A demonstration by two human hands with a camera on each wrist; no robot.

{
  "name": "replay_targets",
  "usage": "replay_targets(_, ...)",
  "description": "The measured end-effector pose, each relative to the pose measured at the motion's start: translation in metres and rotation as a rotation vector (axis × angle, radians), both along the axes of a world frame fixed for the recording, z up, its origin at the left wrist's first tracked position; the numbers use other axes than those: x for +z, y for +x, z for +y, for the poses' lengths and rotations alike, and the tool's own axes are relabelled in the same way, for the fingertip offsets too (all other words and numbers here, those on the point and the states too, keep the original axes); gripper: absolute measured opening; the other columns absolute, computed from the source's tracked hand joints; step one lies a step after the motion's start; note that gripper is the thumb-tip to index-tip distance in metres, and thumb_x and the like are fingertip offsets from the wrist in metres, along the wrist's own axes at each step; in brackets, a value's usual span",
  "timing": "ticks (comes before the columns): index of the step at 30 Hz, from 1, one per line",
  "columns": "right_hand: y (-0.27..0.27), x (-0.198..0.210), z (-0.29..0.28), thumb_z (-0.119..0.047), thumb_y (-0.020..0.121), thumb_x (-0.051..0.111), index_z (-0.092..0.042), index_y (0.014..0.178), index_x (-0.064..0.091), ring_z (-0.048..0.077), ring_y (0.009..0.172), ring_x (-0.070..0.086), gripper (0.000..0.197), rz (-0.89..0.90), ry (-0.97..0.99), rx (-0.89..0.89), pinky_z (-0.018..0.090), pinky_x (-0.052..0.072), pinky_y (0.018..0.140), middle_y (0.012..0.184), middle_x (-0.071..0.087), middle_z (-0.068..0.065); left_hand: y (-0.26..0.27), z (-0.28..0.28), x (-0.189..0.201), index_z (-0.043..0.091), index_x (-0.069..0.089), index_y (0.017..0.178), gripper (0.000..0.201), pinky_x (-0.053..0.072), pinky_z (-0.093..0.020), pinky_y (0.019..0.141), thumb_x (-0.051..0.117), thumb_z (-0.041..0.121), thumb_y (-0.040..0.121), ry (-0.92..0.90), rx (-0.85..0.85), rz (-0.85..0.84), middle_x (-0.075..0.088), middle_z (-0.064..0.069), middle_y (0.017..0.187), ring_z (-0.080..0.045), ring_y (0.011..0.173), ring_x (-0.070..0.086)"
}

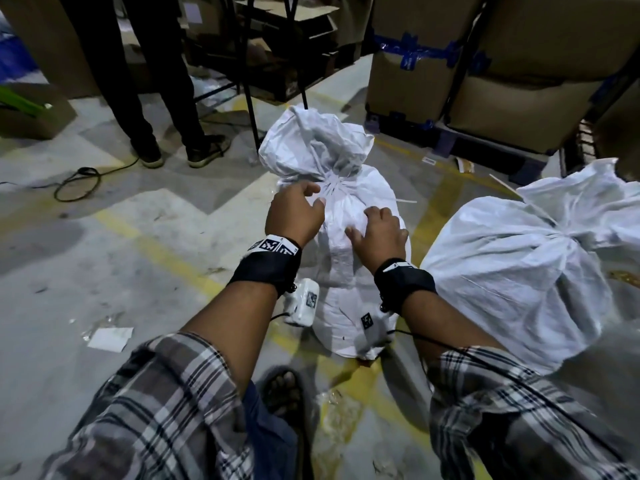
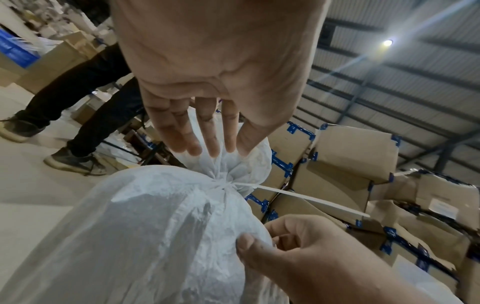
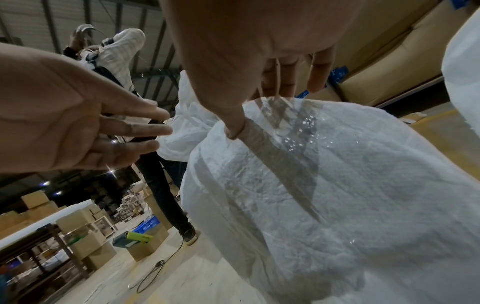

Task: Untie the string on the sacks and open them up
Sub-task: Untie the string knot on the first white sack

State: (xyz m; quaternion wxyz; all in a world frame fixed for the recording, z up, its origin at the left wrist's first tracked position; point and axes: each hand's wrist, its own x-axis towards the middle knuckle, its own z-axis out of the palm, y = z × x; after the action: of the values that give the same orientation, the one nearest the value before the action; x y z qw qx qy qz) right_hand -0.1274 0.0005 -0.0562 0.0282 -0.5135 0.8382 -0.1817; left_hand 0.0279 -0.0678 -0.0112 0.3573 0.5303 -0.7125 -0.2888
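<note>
A white woven sack lies on the floor in front of me, its neck cinched by a white string whose stiff tail sticks out to the right. My left hand reaches the gathered neck with straight fingers that touch the ruffled mouth just above the tie and hold nothing. Lower down, my right hand holds the sack's shoulder, thumb dented into the fabric and fingers curled over the far side. A second tied sack stands at the right.
Another person's legs stand at the back left, beside a looped cable on the floor. Taped cardboard boxes stack at the back right, with a metal rack behind the sack. My sandalled foot is just below it.
</note>
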Motion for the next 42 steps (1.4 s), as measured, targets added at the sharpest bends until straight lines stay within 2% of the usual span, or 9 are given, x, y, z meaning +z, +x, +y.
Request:
replay_targets(8, -0.023, 0.007, 0.056, -0.041, 0.088, 0.069, -0.012, 0.12, 0.053, 0.033, 0.117, 0.055, 0.046, -0.195, -0.06, 0.0, 0.05, 0.043, 0.098, 0.122, 0.06, 0.009, -0.014, 0.025, 0.015, 0.045, 0.068, 0.114, 0.032, 0.033, -0.041, 0.108, 0.067, 0.045, 0.083, -0.434, -0.14, -0.268, 0.048, 0.011, 0.147, -0.023, 0.135, 0.038)
replay_targets(16, -0.035, 0.019, 0.157, -0.035, 0.085, 0.074, -0.018, 0.097, 0.045, 0.024, 0.09, 0.054, 0.036, -0.292, -0.007, 0.082, 0.051, 0.047, 0.087, 0.094, 0.053, -0.002, -0.048, 0.058, 0.017, 0.055, 0.054, 0.132, 0.048, 0.022, -0.05, 0.118, 0.057, 0.065, 0.084, -0.53, -0.368, -0.532, 0.012, -0.011, 0.166, -0.036, 0.149, 0.018)
replay_targets(19, -0.04, 0.026, 0.195, -0.04, 0.084, 0.074, -0.02, 0.095, 0.047, 0.018, 0.08, 0.051, 0.036, -0.263, 0.061, 0.176, 0.05, 0.048, 0.081, 0.085, 0.05, -0.009, -0.062, 0.062, 0.017, 0.056, 0.046, 0.137, 0.054, 0.028, -0.05, 0.115, 0.053, 0.069, 0.085, -0.414, -0.437, -0.564, 0.026, -0.019, 0.159, -0.038, 0.145, 0.027)
replay_targets(23, -0.054, 0.035, 0.233, -0.039, 0.08, 0.08, -0.021, 0.095, 0.053, 0.021, 0.081, 0.055, 0.036, -0.303, 0.076, 0.209, 0.047, 0.049, 0.077, 0.087, 0.057, -0.003, -0.078, 0.068, 0.004, 0.047, 0.035, 0.143, 0.065, 0.047, -0.046, 0.1, 0.051, 0.072, 0.085, -0.217, -0.576, -0.576, 0.048, -0.014, 0.144, -0.036, 0.126, 0.053)
replay_targets(29, -0.057, 0.044, 0.215, -0.037, 0.079, 0.082, -0.019, 0.11, 0.062, 0.007, 0.089, 0.058, 0.042, -0.322, -0.21, 0.224, 0.004, 0.04, 0.072, 0.102, 0.057, -0.004, -0.069, 0.057, -0.006, 0.038, 0.048, 0.137, 0.055, 0.049, -0.039, 0.096, 0.062, 0.058, 0.088, -0.149, -0.603, -0.401, 0.065, -0.001, 0.132, -0.028, 0.119, 0.06)
replay_targets(32, -0.041, 0.054, 0.201, -0.04, 0.085, 0.076, -0.021, 0.11, 0.061, 0.004, 0.086, 0.058, 0.035, -0.246, -0.378, 0.265, 0.008, 0.041, 0.072, 0.102, 0.056, -0.008, -0.059, 0.057, -0.002, 0.037, 0.056, 0.131, 0.052, 0.048, -0.038, 0.1, 0.067, 0.057, 0.084, -0.079, -0.572, -0.225, 0.066, 0.003, 0.13, -0.021, 0.119, 0.062)
replay_targets(36, -0.038, 0.054, 0.192, -0.03, 0.091, 0.071, -0.018, 0.096, 0.068, 0.012, 0.078, 0.061, 0.014, -0.306, -0.377, 0.3, 0.026, 0.048, 0.068, 0.088, 0.063, -0.004, -0.085, 0.065, 0.0, 0.018, 0.066, 0.124, 0.045, 0.046, -0.041, 0.106, 0.074, 0.039, 0.086, 0.084, -0.644, 0.089, 0.067, 0.003, 0.128, -0.013, 0.119, 0.063)
replay_targets(39, -0.042, 0.059, 0.185, -0.022, 0.091, 0.071, -0.015, 0.085, 0.07, 0.015, 0.072, 0.06, 0.01, -0.444, -0.359, 0.264, 0.029, 0.046, 0.065, 0.078, 0.067, -0.001, -0.104, 0.076, 0.009, 0.009, 0.066, 0.115, 0.034, 0.05, -0.047, 0.102, 0.074, 0.028, 0.087, 0.233, -0.711, 0.24, 0.071, -0.005, 0.116, -0.016, 0.103, 0.065)
replay_targets(42, -0.048, 0.064, 0.184, -0.02, 0.091, 0.072, -0.012, 0.081, 0.071, 0.018, 0.068, 0.061, 0.012, -0.547, -0.431, 0.221, 0.026, 0.044, 0.061, 0.073, 0.069, 0.002, -0.113, 0.083, 0.025, 0.015, 0.062, 0.105, 0.026, 0.056, -0.037, 0.086, 0.075, 0.02, 0.083, 0.377, -0.725, 0.384, 0.069, -0.002, 0.098, -0.012, 0.085, 0.064)
